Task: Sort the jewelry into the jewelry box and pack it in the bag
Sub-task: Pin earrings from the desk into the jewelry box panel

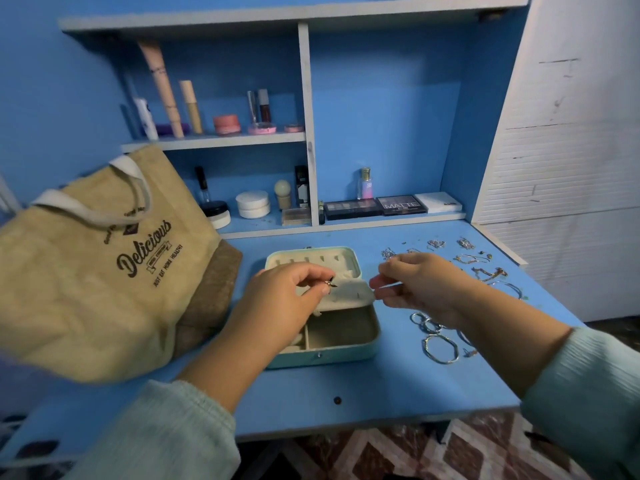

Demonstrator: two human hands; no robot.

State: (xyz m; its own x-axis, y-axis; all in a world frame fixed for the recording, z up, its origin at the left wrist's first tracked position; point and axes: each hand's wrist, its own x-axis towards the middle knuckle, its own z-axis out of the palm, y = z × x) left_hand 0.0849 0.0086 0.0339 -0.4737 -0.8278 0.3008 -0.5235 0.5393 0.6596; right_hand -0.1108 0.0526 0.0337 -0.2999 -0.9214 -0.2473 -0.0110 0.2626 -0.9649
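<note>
- The jewelry box [325, 344], pale mint with a cream lining, sits open on the blue surface [381, 386]; its lid [313, 259] stands up at the back, showing a row of small hooks.
- A cream inner flap [346, 294] lies tilted across the back part of the box, above the open compartments.
- The left hand [287, 296] hovers over the box's left half, its grip pinched between thumb and forefinger on a small gold-toned piece [331, 283], possibly an earring; it is too small to tell for sure.
- The right hand [419, 282] is just right of the box, its fingertips [375, 284] pinching the flap's right edge.
- Both forearms wear light green ribbed sleeves [194, 427].
- Left of the box stands a tan bag [97, 271] with white handles and the word "Delicious" printed on it, leaning over a brown piece beside it.
- Right of the box, loose jewelry is spread on the surface: silver rings and hoops [440, 348] nearest the front, thin chains and necklaces [485, 268] farther back.
- Behind the box, blue shelves [221, 142] hold cosmetics, and a dark palette [401, 205] marked "MATTE" lies flat.
</note>
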